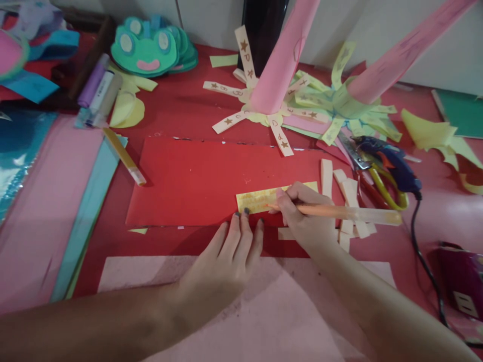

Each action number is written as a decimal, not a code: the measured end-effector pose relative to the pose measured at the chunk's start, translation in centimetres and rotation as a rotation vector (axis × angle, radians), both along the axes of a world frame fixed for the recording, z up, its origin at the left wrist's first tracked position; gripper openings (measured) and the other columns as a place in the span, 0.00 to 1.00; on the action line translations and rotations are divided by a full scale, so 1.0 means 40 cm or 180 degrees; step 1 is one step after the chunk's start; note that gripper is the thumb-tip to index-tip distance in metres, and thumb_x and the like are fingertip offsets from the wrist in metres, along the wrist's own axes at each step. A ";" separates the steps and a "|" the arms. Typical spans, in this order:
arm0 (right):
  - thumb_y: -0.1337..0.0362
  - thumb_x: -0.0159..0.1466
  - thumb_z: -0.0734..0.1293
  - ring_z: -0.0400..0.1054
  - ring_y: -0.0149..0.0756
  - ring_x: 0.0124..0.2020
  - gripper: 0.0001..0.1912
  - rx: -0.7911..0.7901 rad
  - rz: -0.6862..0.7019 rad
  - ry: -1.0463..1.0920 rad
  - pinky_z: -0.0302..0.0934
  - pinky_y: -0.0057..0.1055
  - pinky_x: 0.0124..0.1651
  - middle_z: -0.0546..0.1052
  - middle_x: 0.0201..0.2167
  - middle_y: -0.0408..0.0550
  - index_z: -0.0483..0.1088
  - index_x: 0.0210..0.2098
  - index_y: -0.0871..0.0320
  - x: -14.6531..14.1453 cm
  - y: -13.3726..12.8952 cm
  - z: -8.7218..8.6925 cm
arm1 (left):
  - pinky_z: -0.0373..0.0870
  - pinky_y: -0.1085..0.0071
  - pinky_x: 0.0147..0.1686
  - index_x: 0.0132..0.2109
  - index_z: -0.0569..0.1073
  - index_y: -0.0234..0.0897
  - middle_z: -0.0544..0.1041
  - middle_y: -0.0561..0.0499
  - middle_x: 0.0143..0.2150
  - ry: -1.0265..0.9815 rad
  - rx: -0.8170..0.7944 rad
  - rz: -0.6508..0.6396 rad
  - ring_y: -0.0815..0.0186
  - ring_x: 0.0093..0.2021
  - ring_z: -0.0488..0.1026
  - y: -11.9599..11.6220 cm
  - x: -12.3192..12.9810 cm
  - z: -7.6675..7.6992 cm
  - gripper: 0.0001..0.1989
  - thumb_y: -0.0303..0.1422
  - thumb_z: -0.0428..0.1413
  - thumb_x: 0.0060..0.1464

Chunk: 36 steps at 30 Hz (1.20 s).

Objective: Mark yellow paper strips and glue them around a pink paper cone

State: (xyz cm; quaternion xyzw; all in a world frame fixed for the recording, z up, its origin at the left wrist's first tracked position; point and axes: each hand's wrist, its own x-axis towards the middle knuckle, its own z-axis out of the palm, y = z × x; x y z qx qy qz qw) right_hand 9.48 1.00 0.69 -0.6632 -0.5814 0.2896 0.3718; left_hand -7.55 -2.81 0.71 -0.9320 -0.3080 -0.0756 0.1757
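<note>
The right hand point(309, 218) is gripping an orange marker point(339, 212) in a narrow pinch, its tip resting on a yellow strip point(258, 200) that is lying on a red panel point(188, 186). The left hand point(226, 256) is spreading its fingers loosely, holding nothing between them, with a fingertip touching the strip's lower edge. Orange marks are covering the strip's left part, too faint to read; the right hand is hiding some of the rest. On paper strips around the front pink cone point(277, 60), brown stars are sitting beside letters (a B and a d are showing fairly clearly). The second pink cone point(400, 55) is carrying paler, blurred marks. Both cones are running out of view at the top. A white marker point(101, 93) is bearing a label too small to read, and a purple object point(462, 276) is being cut off at the right edge.
</note>
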 end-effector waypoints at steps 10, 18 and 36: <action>0.61 0.59 0.62 0.55 0.23 0.15 0.19 -0.0038 -0.0042 0.0118 0.52 0.22 0.19 0.60 0.11 0.36 0.55 0.15 0.57 -0.002 -0.001 0.000 | 0.72 0.65 0.43 0.52 0.66 0.22 0.76 0.37 0.46 0.0030 -0.0002 -0.0009 0.57 0.45 0.74 0.002 0.002 0.004 0.19 0.22 0.41 0.55; 0.64 0.58 0.62 0.54 0.23 0.14 0.19 0.0009 0.0038 0.0132 0.52 0.22 0.18 0.58 0.10 0.36 0.53 0.14 0.57 -0.001 0.001 0.000 | 0.71 0.65 0.43 0.52 0.66 0.21 0.76 0.36 0.45 -0.0027 -0.0006 -0.0024 0.57 0.44 0.75 0.003 0.002 0.002 0.19 0.22 0.41 0.56; 0.62 0.59 0.62 0.59 0.24 0.15 0.19 0.0043 -0.0120 -0.0011 0.53 0.22 0.19 0.63 0.10 0.37 0.56 0.14 0.57 0.000 0.004 0.000 | 0.71 0.65 0.43 0.52 0.66 0.21 0.76 0.36 0.46 -0.0043 -0.0021 -0.0014 0.57 0.44 0.74 0.001 0.000 0.002 0.19 0.22 0.41 0.56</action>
